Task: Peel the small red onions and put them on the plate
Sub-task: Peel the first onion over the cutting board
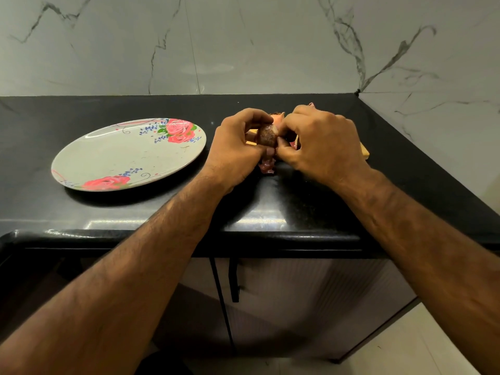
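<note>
Both my left hand (238,147) and right hand (319,144) grip the small red-brown onion (267,135); the oval floral plate (108,158) lies left of them.

A small red onion (267,135), round with dull reddish-brown papery skin and a pale patch near its top, is pinched between the fingertips of the left hand (235,150) and the right hand (322,142), just above the black bench (270,207). The plate (119,161), oval and off-white with printed pink roses and blue sprigs, lies flat on the bench just left of the hands.
</note>
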